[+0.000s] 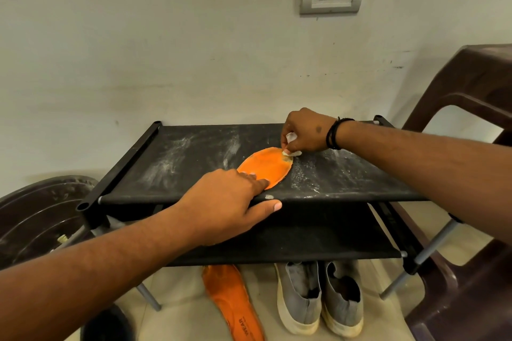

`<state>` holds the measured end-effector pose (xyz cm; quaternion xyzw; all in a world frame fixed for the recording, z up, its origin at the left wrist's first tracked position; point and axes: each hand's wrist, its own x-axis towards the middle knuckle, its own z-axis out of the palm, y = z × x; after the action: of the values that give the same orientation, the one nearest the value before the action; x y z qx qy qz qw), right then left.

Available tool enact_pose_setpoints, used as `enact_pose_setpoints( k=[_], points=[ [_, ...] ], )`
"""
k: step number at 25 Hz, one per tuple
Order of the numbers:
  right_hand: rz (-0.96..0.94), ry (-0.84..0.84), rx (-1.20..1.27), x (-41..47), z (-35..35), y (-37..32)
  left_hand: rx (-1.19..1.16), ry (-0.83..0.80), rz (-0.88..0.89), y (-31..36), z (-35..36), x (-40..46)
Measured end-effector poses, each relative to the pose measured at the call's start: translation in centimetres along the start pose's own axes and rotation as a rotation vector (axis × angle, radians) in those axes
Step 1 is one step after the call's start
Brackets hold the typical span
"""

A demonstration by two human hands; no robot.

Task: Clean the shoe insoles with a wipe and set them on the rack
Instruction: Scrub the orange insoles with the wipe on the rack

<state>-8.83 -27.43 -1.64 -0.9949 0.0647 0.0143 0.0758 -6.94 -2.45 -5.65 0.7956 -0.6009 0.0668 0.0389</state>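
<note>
"WEAR" on orange floor insole (235, 304)

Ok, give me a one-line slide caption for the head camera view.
Right hand wipes an orange insole on the dusty rack with a wipe while the left hand pins it.

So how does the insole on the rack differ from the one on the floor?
The insole on the rack lies on the dusty top shelf, pressed by the left hand and wiped by the right hand. The insole on the floor lies untouched, its printed lettering showing. Both are orange.
</note>
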Motion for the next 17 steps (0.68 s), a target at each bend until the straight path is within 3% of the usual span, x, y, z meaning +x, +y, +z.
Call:
enact_pose_setpoints(
  k=[4,11,17],
  points=[
    [0.026,0.147,0.018,0.7,1.7,-0.3,-0.006,0.004,-0.002,0.0,0.1,0.0],
    [-0.022,0.073,0.055,1.9,1.5,-2.6,0.001,-0.013,-0.009,0.2,-0.2,-0.1],
    [-0.269,-0.010,0.071,2.1,2.7,-8.3,0.025,-0.009,-0.039,0.1,0.0,-0.1]
  ],
)
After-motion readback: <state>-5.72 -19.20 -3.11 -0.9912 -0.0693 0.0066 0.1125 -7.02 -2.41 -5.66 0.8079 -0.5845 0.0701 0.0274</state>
